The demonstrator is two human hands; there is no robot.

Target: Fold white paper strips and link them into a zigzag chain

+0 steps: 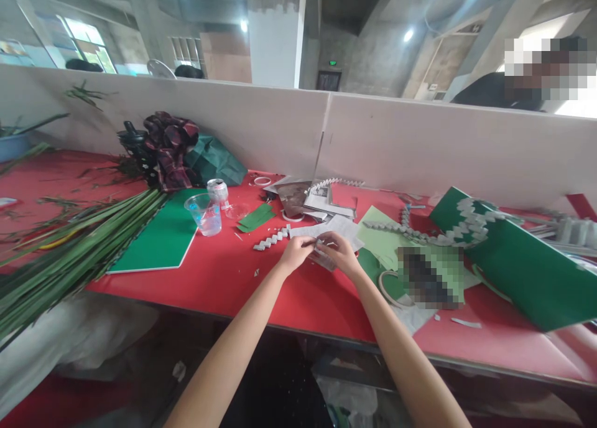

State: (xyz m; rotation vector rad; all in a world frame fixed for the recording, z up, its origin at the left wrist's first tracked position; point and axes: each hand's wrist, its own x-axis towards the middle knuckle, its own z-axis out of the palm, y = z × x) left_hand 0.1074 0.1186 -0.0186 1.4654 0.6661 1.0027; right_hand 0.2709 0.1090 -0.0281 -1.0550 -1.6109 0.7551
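My left hand [298,252] and my right hand [336,251] meet above the red tabletop [321,300], fingers pinched around a small piece of folded paper [319,242]. A folded paper chain [273,239] in pale grey-white lies just left of my left hand. White paper sheets [347,229] lie beneath and behind my hands. To the right, a longer zigzag paper chain [452,235] runs over light green paper [380,234] and up onto a green board [536,269].
Long green leaves [93,244] and a green board [158,244] lie left. A plastic cup [205,215] and a can [217,193] stand near them. A tape roll [389,289] lies right. A white partition [396,139] runs behind; a person [499,91] is beyond it.
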